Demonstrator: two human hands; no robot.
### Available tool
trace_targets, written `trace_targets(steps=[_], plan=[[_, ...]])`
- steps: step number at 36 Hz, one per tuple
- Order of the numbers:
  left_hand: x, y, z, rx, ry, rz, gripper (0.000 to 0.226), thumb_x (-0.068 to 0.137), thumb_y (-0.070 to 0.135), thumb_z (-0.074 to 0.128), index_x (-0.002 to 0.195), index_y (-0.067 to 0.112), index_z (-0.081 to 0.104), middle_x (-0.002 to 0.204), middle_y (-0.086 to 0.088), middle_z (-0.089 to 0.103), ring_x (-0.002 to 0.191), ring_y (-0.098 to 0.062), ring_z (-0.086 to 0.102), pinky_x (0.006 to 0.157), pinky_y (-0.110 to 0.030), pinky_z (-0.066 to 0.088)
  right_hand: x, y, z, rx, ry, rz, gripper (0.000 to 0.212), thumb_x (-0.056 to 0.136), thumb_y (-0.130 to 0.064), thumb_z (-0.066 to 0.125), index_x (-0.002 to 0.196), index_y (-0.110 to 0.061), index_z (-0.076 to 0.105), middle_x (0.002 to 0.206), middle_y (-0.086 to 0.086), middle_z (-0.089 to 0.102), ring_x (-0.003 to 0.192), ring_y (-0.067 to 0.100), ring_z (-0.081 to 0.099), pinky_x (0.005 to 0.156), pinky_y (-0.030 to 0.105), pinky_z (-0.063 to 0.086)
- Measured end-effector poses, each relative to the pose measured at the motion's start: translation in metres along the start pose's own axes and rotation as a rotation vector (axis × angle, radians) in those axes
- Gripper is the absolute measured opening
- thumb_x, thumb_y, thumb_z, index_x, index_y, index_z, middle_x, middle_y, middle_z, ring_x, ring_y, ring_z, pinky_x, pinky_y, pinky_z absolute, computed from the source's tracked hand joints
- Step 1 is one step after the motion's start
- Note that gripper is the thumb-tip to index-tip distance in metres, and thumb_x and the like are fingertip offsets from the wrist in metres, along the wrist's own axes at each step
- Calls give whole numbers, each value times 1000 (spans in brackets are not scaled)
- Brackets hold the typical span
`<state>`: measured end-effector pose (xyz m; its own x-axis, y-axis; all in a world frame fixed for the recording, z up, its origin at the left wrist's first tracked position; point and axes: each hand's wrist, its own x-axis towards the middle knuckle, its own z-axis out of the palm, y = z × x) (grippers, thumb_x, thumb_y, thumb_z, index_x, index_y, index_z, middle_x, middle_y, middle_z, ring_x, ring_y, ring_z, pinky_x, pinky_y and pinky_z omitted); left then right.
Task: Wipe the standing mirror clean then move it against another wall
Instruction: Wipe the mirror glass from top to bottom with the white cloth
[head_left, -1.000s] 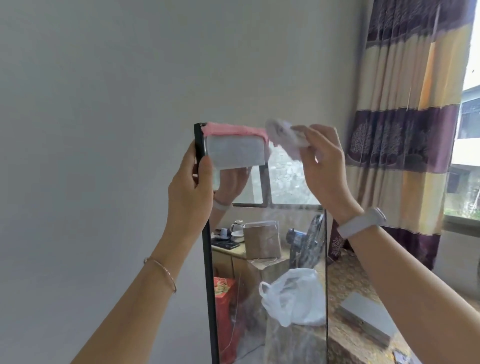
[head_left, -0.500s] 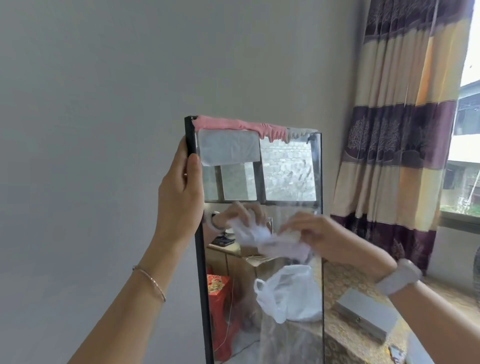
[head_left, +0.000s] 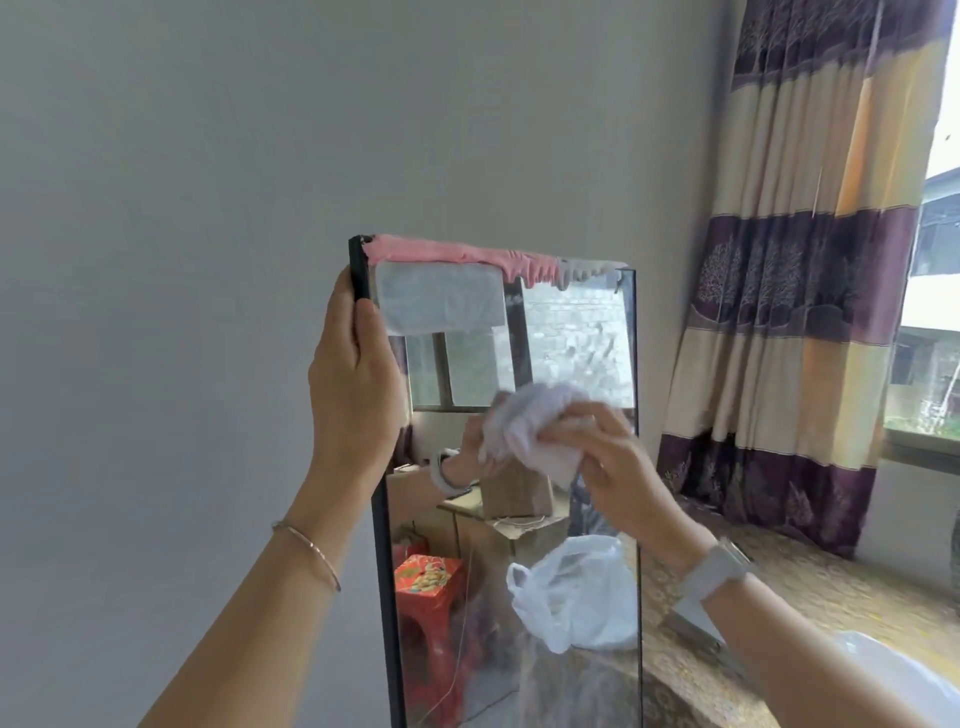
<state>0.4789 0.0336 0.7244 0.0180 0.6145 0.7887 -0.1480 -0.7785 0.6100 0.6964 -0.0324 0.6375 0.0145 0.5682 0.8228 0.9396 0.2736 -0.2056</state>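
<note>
One standing mirror (head_left: 566, 353) rises through the centre of the frame, upright in front of a plain grey wall (head_left: 182, 208). One strip of pink material (head_left: 447, 253) runs along its top edge, and one pale rectangular patch (head_left: 439, 300) sits in the glass just below it. Two hands are at work. The left hand (head_left: 356, 384), centre left of the frame, has its grip curled round the mirror's dark left edge near the top, thumb on the front. The right hand (head_left: 618, 467), centre right, has its grip bunched round one crumpled white cloth (head_left: 535, 431), which is pressed against the glass at mid-height. One thin bracelet (head_left: 306, 551) circles the left wrist; one pale watch (head_left: 714, 566) sits on the right. One striped curtain (head_left: 795, 260) hangs at the upper right.
</note>
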Motion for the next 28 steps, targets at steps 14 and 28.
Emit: trace_targets(steps=[14, 28], plan=[[2, -9, 4, 38, 100, 0, 40, 100, 21, 26, 138, 21, 38, 122, -13, 59, 79, -15, 58, 58, -12, 43, 97, -6, -73, -66, 477, 101, 37, 80, 13, 45, 106, -5, 64, 111, 19, 54, 98, 20, 50, 89, 40, 49], [-1, -2, 5, -37, 116, -39, 39, 100, 17, 26, 136, 18, 40, 85, 11, 53, 52, 8, 49, 48, -2, 35, 13, 13, -13, -88, -86, 13, 37, 84, -13, 32, 96, -11, 67, 107, 0, 52, 104, 17, 44, 91, 19, 37]])
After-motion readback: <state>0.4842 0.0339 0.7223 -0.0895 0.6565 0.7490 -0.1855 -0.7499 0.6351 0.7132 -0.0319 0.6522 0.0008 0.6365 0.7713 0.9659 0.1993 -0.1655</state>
